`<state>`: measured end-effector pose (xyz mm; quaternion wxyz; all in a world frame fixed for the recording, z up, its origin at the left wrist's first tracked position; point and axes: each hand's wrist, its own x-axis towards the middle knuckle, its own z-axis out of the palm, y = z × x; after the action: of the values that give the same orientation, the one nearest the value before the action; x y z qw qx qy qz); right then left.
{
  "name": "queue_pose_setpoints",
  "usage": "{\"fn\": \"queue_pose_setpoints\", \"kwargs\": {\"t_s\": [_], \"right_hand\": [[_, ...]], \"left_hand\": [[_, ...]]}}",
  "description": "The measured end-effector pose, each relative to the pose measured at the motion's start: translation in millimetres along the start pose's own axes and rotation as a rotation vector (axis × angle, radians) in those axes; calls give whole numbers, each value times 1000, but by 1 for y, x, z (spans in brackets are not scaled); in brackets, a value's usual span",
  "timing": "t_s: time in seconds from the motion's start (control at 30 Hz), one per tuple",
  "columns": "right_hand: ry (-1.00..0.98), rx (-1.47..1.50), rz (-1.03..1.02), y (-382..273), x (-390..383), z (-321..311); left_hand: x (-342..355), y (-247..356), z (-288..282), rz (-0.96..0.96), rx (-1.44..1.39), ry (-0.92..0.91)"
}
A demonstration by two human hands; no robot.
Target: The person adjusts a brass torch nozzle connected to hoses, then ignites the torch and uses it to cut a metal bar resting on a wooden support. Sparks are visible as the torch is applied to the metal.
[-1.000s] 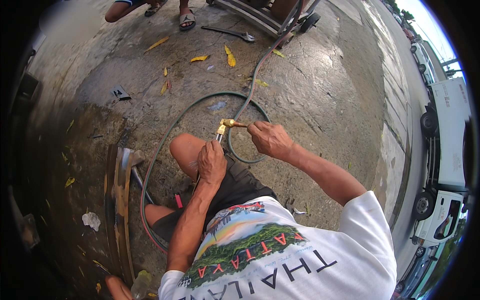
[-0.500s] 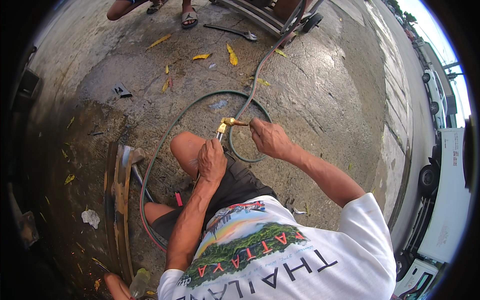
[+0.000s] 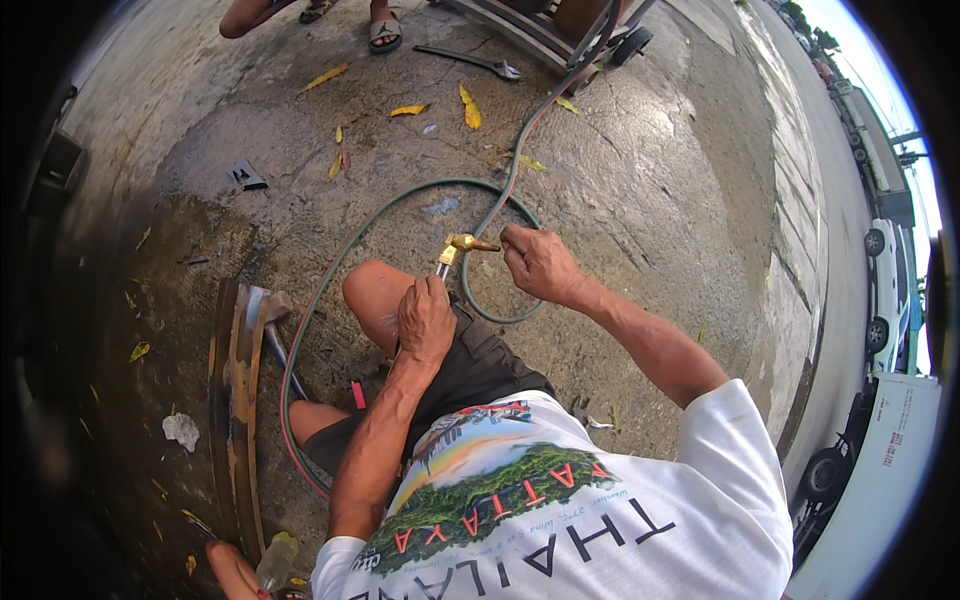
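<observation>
My left hand [image 3: 426, 322] is wrapped around the steel tubes of a cutting torch [image 3: 457, 245] above my bent knee. Its brass head is up, and the copper-coloured nozzle points right. My right hand [image 3: 541, 263] is pinched closed just off the nozzle's end. Whatever lies between those fingertips is too small to make out. A paired green and red hose [image 3: 388, 202] loops over the ground around my knee and runs off toward the cart.
Curved rusty metal strips [image 3: 238, 400] and a hammer-like tool [image 3: 278, 318] lie left of my leg. Farther off are an adjustable wrench [image 3: 470, 60], a wheeled cart [image 3: 560, 40] and another person's sandalled foot [image 3: 384, 32]. A white truck [image 3: 890, 470] is on the road at right.
My right hand has shifted slightly and its fingertips sit a little apart from the nozzle. The torch stays nearly in place. On the road, the vehicles have moved toward the near side.
</observation>
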<state>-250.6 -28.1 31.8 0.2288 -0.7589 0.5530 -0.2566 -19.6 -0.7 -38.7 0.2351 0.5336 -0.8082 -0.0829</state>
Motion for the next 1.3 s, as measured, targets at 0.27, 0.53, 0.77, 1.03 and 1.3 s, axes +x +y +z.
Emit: {"fn": "queue_pose_setpoints", "kwargs": {"t_s": [0.27,0.53,0.77,1.03,1.3], "right_hand": [[89,66,114,-8,-15,17],[92,52,113,-11,-7,10],[76,-28,101,-10,-10,14],[93,-80,23,-10,-5,16],[65,-120,11,-11,-2,13]], "left_hand": [[1,1,-3,-10,24,-15],[0,-2,2,-3,1,4],[2,0,-2,-5,24,-28],[1,-2,0,0,27,-3],[1,0,0,-8,7,-24]]}}
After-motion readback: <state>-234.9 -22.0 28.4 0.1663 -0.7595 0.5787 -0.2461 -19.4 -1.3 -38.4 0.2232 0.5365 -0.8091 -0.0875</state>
